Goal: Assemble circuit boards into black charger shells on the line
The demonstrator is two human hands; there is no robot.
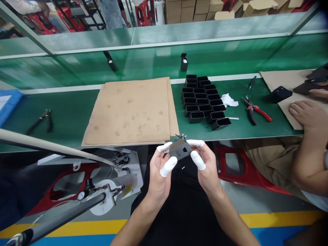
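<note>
Both my hands hold one small dark grey plastic housing (180,149) over my lap, just below the table's front edge. My left hand (160,171) pinches its left side with white finger cots on thumb and forefinger. My right hand (206,165) grips its right side, also in white finger cots. Small metal prongs stick up from the part's top edge. On the green table above lies a batch of several black rectangular housings (205,102) in rows, beside a stack of brown cardboard sheets (130,109).
Red-handled pliers (256,111) and a white cloth (229,100) lie right of the housings. Black pliers (41,120) rest at far left. A co-worker's hand (307,114) lies on cardboard at right. A machine with a gauge (102,191) stands at lower left.
</note>
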